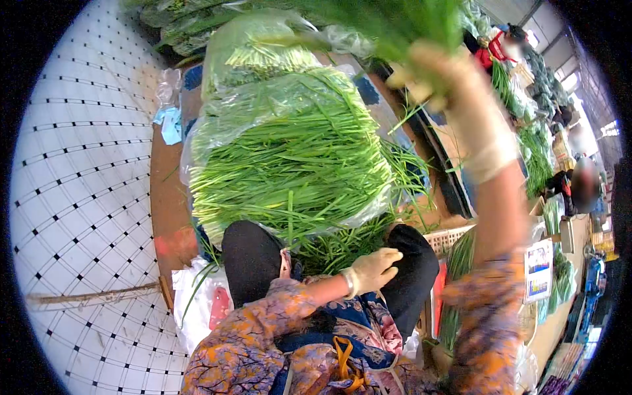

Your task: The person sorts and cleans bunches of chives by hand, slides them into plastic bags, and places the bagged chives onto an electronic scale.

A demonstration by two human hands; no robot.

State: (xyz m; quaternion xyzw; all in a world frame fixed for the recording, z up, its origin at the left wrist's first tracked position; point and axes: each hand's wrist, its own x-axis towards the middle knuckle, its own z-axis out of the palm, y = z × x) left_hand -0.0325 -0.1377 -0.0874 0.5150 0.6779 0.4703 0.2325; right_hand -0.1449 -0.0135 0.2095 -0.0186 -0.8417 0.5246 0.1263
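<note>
A large pile of long green stalks that look like garlic chives (289, 158) lies in front of me, partly wrapped in clear plastic. My right hand (447, 79), gloved and smeared by motion, is raised at the upper right. It grips a bunch of the green stalks (415, 26), also blurred, whose top runs out of view. Low over my lap, my left hand (372, 271) wears a pale glove. Its fingers are loosely bent and a little apart, with nothing seen in them. Loose green stalks (342, 247) lie between my knees, just beyond that hand.
Behind the pile is another plastic-wrapped bundle (270, 56). A white tiled surface (85, 197) runs along the left, with a white plastic bag (197, 309) near my knee. At right are a beige crate (447, 240), more greens (536, 158) and other people.
</note>
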